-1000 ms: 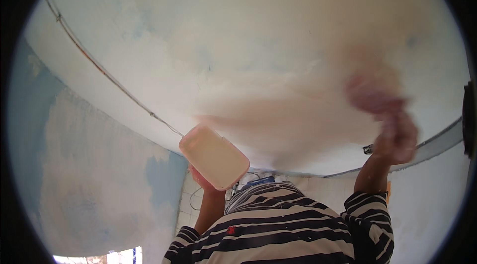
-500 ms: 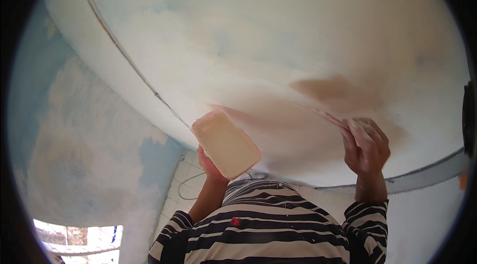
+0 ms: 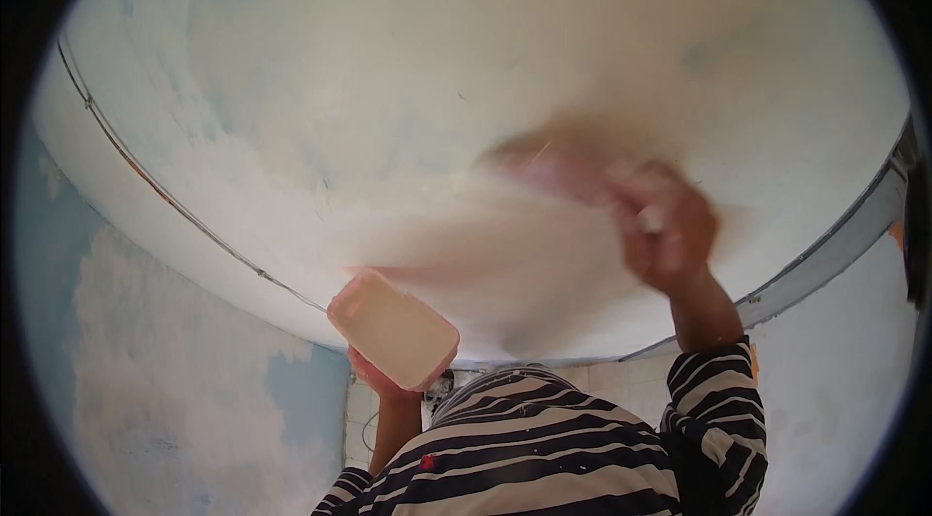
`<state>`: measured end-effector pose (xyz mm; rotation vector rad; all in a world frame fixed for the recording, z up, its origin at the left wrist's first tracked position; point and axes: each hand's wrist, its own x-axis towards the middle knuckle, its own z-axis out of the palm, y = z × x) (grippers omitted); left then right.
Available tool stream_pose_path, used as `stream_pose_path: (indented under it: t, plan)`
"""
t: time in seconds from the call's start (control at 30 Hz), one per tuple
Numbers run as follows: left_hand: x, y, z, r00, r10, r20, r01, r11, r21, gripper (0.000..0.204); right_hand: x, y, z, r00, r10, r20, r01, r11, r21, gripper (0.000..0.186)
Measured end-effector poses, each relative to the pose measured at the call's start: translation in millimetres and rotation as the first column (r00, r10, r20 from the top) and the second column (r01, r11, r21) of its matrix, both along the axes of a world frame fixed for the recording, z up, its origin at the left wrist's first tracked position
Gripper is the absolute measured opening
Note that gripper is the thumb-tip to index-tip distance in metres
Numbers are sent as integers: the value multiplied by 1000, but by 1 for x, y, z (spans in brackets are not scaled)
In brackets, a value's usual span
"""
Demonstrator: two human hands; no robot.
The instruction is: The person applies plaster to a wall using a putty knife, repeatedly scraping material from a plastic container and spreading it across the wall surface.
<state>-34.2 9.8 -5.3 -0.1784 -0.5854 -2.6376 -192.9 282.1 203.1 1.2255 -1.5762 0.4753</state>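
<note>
My left hand [image 3: 377, 377] holds a pink rectangular plastic tub [image 3: 355, 297] from beneath, low in front of my body. A smooth cream-coloured paste or paint [image 3: 398, 339] lies inside it. My right hand [image 3: 672, 227] is raised at the right, its fingers closed round a flat pinkish scraper [image 3: 563, 174], smeared by motion. The scraper's far end points left, close to the pale wall [image 3: 388, 99]; whether it touches cannot be made out. Brown shadows of the hand and tub fall on the wall.
A thin cable [image 3: 175, 200] runs down the wall at the left. Beyond the corner stands a patchy blue and cream wall [image 3: 175, 351]. Pale floor tiles [image 3: 359, 409] show beside my striped shirt [image 3: 544, 448]. A grey ledge [image 3: 825, 259] curves along the right.
My right hand has swung up and left with the scraper, now turned broader to view. The tub sits lower and further left in the picture; the whole view has shifted too.
</note>
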Motion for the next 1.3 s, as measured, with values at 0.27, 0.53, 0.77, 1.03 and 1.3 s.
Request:
stream_pose_path:
  t: [0.27,0.53,0.77,1.03,1.3]
  plan:
    - [-3,-6,-4,999,35,41,-36,999,30,68,22,-9,5,994,27,109,18,921,-389,19]
    - [-1,-19,-32,999,39,38,-41,997,67,68,7,-27,25,990,34,138,102,500,-860,30]
    - [2,-19,-31,1000,21,10,-21,999,47,77,18,-47,-41,966,193,174,-196,981,2,25]
    - [-4,-17,-26,1000,8,-29,-8,1000,-5,68,29,-9,-10,990,57,129,72,578,-813,23]
    - [4,-32,-49,994,55,92,-57,998,20,81,8,-50,-34,988,41,151,20,924,-382,23]
